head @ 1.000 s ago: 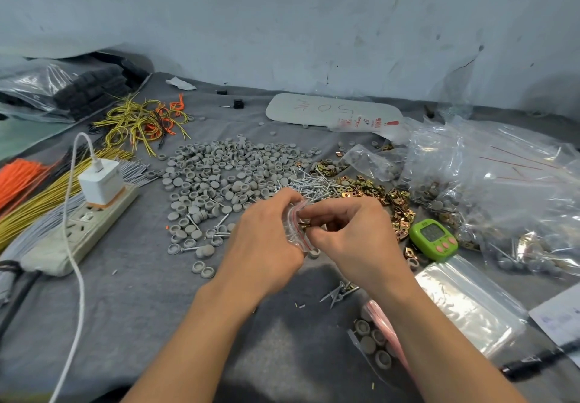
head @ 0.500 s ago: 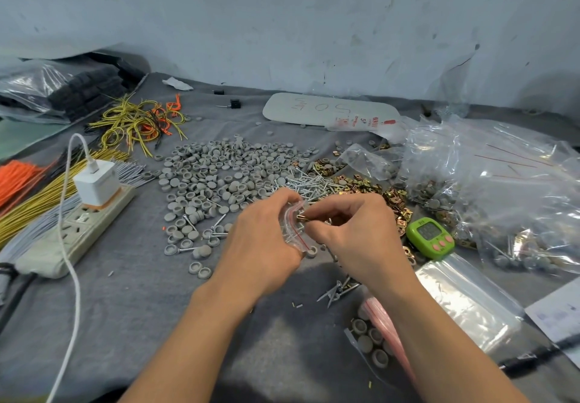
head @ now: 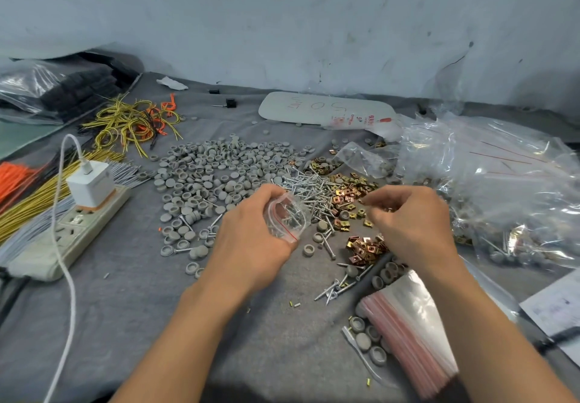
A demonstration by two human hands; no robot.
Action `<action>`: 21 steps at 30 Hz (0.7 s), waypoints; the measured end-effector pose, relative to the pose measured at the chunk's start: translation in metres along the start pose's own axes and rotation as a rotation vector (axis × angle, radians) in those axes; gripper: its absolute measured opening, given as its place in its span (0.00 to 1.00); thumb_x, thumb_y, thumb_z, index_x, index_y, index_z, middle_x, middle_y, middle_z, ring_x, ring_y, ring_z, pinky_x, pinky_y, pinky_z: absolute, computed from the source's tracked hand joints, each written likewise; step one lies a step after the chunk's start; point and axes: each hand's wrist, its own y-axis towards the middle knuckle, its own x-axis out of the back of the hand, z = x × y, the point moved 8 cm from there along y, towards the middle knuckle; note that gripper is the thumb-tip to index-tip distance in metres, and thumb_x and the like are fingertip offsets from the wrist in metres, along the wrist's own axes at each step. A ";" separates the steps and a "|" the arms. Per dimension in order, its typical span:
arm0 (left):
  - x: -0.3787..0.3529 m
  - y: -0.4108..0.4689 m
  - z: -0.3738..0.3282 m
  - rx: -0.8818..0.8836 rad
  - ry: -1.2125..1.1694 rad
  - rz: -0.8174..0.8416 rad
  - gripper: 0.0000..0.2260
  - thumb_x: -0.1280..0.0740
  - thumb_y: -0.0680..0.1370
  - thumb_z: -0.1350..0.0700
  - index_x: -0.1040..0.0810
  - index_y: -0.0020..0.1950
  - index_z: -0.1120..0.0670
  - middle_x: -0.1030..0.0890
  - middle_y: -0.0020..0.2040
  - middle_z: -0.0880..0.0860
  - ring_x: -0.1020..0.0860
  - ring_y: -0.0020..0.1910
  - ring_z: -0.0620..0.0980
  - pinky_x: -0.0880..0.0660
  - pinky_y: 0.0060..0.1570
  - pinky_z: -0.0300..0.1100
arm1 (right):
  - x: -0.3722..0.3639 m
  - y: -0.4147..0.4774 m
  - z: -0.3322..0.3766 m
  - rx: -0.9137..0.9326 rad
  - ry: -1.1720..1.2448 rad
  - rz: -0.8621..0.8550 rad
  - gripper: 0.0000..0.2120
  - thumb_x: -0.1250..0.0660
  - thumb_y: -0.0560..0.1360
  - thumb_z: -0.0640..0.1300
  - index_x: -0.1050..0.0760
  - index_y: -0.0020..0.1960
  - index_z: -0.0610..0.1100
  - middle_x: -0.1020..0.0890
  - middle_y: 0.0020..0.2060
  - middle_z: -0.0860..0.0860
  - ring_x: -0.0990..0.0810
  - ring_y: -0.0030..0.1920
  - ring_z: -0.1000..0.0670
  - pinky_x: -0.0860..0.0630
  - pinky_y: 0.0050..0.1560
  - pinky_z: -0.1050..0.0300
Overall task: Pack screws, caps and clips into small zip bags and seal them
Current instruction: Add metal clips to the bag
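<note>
My left hand (head: 251,242) grips a small clear zip bag (head: 286,217) with a red seal line; screws show inside it. My right hand (head: 411,223) has come off the bag and hovers to its right with fingers curled, above the brass clips (head: 345,193); what its fingertips hold, if anything, is blurred. A heap of silver screws (head: 309,187) lies just beyond the bag, and grey round caps (head: 216,170) spread to the left. A small cluster of clips (head: 364,248) sits under my right wrist. A stack of empty zip bags (head: 411,327) lies at the lower right.
A power strip (head: 66,230) with a white charger (head: 91,184) and cable lies at the left, next to yellow, orange and grey wire bundles (head: 131,120). Large clear bags of packed parts (head: 489,182) fill the right. A white sheet (head: 323,109) lies at the back.
My right hand has let go of the bag's mouth and moved right, toward the clips. My left hand still holds the bag, which now shows openly.
</note>
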 end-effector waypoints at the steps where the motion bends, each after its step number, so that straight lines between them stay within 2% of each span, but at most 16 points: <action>1: -0.001 0.000 0.000 -0.003 0.014 0.011 0.19 0.20 0.70 0.46 0.25 0.55 0.38 0.18 0.46 0.37 0.21 0.45 0.34 0.27 0.42 0.32 | -0.004 0.001 -0.004 -0.007 -0.058 0.049 0.09 0.24 0.74 0.42 0.13 0.44 0.56 0.16 0.36 0.64 0.19 0.35 0.63 0.25 0.36 0.72; 3: -0.002 0.001 -0.002 -0.005 0.033 0.032 0.19 0.20 0.70 0.46 0.25 0.54 0.38 0.19 0.46 0.37 0.22 0.45 0.34 0.30 0.40 0.29 | -0.013 -0.001 -0.008 0.000 -0.177 0.140 0.08 0.25 0.75 0.42 0.13 0.45 0.56 0.19 0.36 0.66 0.22 0.33 0.65 0.29 0.33 0.76; 5: -0.003 0.001 -0.004 -0.004 0.042 0.049 0.18 0.20 0.71 0.46 0.26 0.54 0.38 0.19 0.47 0.38 0.22 0.45 0.35 0.28 0.41 0.32 | -0.021 -0.004 -0.010 0.028 -0.286 0.206 0.08 0.27 0.77 0.42 0.13 0.46 0.55 0.18 0.38 0.64 0.24 0.34 0.66 0.33 0.30 0.76; 7: -0.006 0.000 -0.005 0.001 0.052 0.064 0.19 0.20 0.71 0.47 0.26 0.55 0.38 0.19 0.48 0.40 0.22 0.46 0.37 0.27 0.42 0.34 | -0.032 -0.004 -0.012 0.047 -0.392 0.287 0.12 0.32 0.79 0.39 0.13 0.49 0.55 0.14 0.47 0.56 0.19 0.40 0.57 0.23 0.39 0.64; 9: -0.008 0.000 -0.007 0.001 0.063 0.078 0.19 0.20 0.71 0.48 0.26 0.56 0.39 0.19 0.49 0.41 0.22 0.45 0.38 0.26 0.42 0.35 | -0.043 -0.004 -0.012 0.050 -0.486 0.368 0.18 0.35 0.79 0.35 0.14 0.52 0.55 0.13 0.52 0.52 0.17 0.48 0.49 0.19 0.49 0.53; 12: -0.012 -0.001 -0.008 0.007 0.074 0.101 0.21 0.20 0.71 0.50 0.26 0.57 0.39 0.20 0.50 0.42 0.21 0.45 0.38 0.26 0.42 0.34 | -0.047 -0.001 -0.011 0.066 -0.543 0.378 0.20 0.36 0.77 0.33 0.14 0.50 0.56 0.13 0.52 0.52 0.17 0.51 0.47 0.19 0.53 0.51; 17: -0.017 0.000 -0.006 0.006 0.103 0.114 0.23 0.19 0.71 0.53 0.26 0.59 0.40 0.20 0.50 0.43 0.22 0.45 0.40 0.31 0.39 0.32 | -0.046 -0.002 -0.012 0.072 -0.490 0.373 0.08 0.31 0.78 0.43 0.14 0.47 0.53 0.13 0.45 0.52 0.16 0.48 0.47 0.19 0.54 0.51; 19: -0.019 0.000 -0.005 0.005 0.107 0.120 0.23 0.19 0.71 0.53 0.26 0.60 0.40 0.21 0.51 0.42 0.22 0.46 0.39 0.29 0.41 0.33 | -0.046 -0.004 -0.012 0.072 -0.482 0.364 0.06 0.30 0.78 0.45 0.15 0.47 0.52 0.14 0.44 0.52 0.17 0.47 0.47 0.20 0.56 0.48; 21: -0.021 0.001 -0.005 0.008 0.108 0.126 0.24 0.19 0.71 0.53 0.27 0.59 0.40 0.20 0.51 0.42 0.22 0.48 0.40 0.23 0.46 0.39 | -0.043 -0.003 -0.010 0.080 -0.459 0.306 0.06 0.29 0.79 0.46 0.14 0.46 0.52 0.14 0.43 0.52 0.17 0.46 0.47 0.20 0.58 0.47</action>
